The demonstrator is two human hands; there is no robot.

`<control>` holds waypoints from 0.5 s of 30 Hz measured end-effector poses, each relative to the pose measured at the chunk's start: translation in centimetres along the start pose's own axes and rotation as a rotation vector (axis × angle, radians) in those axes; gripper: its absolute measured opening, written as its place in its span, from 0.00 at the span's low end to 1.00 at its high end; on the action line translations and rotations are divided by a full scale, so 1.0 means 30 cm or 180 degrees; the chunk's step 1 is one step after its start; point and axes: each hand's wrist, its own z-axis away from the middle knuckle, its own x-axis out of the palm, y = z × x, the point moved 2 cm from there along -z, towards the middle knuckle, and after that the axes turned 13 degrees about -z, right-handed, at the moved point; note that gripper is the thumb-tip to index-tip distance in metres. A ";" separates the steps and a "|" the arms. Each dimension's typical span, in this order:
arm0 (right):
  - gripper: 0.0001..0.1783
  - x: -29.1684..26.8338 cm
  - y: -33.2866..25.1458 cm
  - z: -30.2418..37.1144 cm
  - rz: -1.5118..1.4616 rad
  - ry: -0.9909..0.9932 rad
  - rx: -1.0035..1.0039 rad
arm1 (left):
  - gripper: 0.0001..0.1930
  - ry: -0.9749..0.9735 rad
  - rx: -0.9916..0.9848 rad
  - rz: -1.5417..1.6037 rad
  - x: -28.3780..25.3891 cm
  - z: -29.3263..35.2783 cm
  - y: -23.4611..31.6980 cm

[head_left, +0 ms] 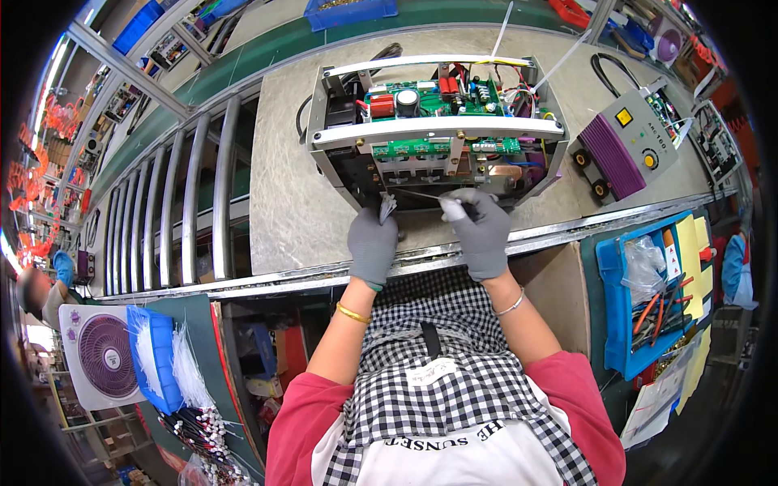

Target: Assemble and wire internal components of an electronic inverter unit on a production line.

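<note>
In front of me on the bench stands an open-framed electrical unit with green circuit boards, metal rails and a dark lower bay. My left hand, in a grey glove, is closed on a small bunch of pale cable ties at the unit's near side. My right hand, also gloved, has thumb and fingers pinched together, with a whitish fingertip. A thin pale strip, seemingly a cable tie, runs from these fingers toward the left hand. Two long white ties stick up from the unit's far right.
To the right sits a purple and grey cased unit. Metal rollers lie to the left. A blue tray with pliers stands at lower right. At lower left are a white fan and a blue bin of white ties.
</note>
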 end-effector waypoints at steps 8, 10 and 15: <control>0.13 0.082 0.023 -0.020 0.0252 -0.0398 0.0016 | 0.17 -0.0196 0.0139 0.0141 0.019 -0.021 -0.002; 0.13 0.075 0.015 -0.016 0.0145 -0.0156 0.0062 | 0.17 -0.0321 0.0129 0.0157 0.012 -0.025 0.006; 0.15 0.087 0.023 -0.007 0.0015 -0.0195 0.0492 | 0.18 -0.0402 -0.0036 0.0182 0.020 -0.043 0.008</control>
